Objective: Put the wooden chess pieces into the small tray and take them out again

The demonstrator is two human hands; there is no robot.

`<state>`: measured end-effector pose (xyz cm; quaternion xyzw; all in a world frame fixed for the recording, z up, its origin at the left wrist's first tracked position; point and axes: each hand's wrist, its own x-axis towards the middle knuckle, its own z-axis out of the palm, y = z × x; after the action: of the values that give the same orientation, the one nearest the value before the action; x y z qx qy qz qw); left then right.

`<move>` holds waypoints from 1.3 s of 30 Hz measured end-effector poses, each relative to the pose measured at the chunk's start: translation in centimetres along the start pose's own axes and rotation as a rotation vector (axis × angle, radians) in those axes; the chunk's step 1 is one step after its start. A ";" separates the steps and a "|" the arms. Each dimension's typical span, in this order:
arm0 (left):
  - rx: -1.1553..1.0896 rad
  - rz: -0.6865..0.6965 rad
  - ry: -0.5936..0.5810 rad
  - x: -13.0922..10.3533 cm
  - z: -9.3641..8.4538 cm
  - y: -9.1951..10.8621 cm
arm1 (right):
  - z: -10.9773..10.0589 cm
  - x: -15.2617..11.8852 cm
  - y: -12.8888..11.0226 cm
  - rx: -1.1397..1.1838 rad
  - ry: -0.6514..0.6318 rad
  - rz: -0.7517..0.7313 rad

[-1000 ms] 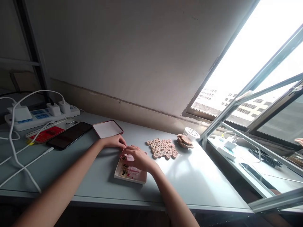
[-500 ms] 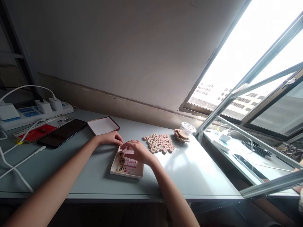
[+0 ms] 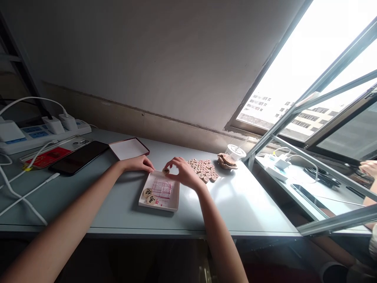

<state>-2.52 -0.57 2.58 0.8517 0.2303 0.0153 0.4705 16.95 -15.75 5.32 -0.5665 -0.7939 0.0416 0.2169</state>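
A shallow white box lies on the desk, with a crumpled pink-lined paper inside. Two round wooden Chinese chess pieces with black characters rest in its near left corner. My left hand has its fingers closed at the box's far left corner; the fingertips are partly hidden. Between thumb and fingers, my right hand pinches another chess piece just over the box's far edge. To the right, many more pieces lie in a close group, partly behind my right hand.
The box's lid lies inside up behind my left hand. A black phone, cables and a power strip fill the left side. A brown bowl-like object and plastic cup stand far right. Another person's hand shows rightmost.
My right hand has lifted one chess piece out of the row inside the box and moved it up and right to the far edge. My left hand stays at the corner.
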 end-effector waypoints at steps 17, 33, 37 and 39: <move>0.000 0.044 -0.021 0.3 -0.2 -0.4 | 2.0 0.4 -2.9 0.114 -0.233 -0.224; 0.006 0.063 -0.032 0.2 -0.1 -0.4 | 3.0 0.7 -3.3 0.101 -0.207 -0.242; -0.006 0.061 -0.032 0.3 -0.1 -0.5 | 1.7 0.4 -2.0 0.100 -0.146 -0.187; -0.004 0.057 -0.021 0.2 -0.1 -0.4 | 1.1 0.2 -1.6 0.099 -0.138 -0.163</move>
<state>-2.50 -0.21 2.22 0.8571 0.2007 0.0201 0.4739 15.04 -15.95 4.90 -0.4844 -0.8474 0.1017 0.1920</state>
